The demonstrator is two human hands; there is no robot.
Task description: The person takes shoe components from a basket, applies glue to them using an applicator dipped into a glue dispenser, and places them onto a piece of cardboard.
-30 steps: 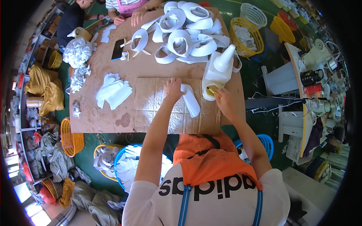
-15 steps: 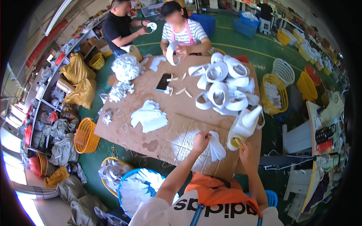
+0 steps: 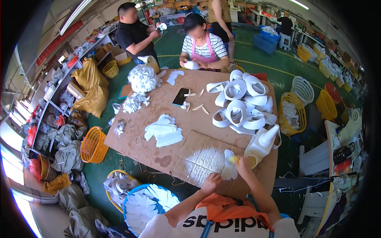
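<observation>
My right hand point(image 3: 243, 166) is closed around a small yellow brush point(image 3: 233, 159), whose tip is over a fan of overlapping white sole-shaped pieces point(image 3: 229, 169). The pieces lie at the right of a cardboard sheet point(image 3: 182, 158) smeared with white residue. Close to their lower left edge is my left hand point(image 3: 212, 183), fingers curled together; whatever is between them is hidden. Just right of the brush stands a white plastic container point(image 3: 260, 144) with a cone-shaped top and an opening showing something yellowish. Behind it are piled white curved bands point(image 3: 242, 101).
More flat white pieces point(image 3: 163, 131), a black phone point(image 3: 181, 96) and white fluffy bundles point(image 3: 143, 78) lie on the brown table point(image 3: 158, 107). Two people stand or sit at its far side, another behind. Baskets point(image 3: 94, 144) surround it; a blue basket point(image 3: 151, 204) holds white pieces.
My right hand moved left from the container's opening to the white pieces, carrying the brush. My left hand came down toward me. The view tilted up; the seated person lowered a white band.
</observation>
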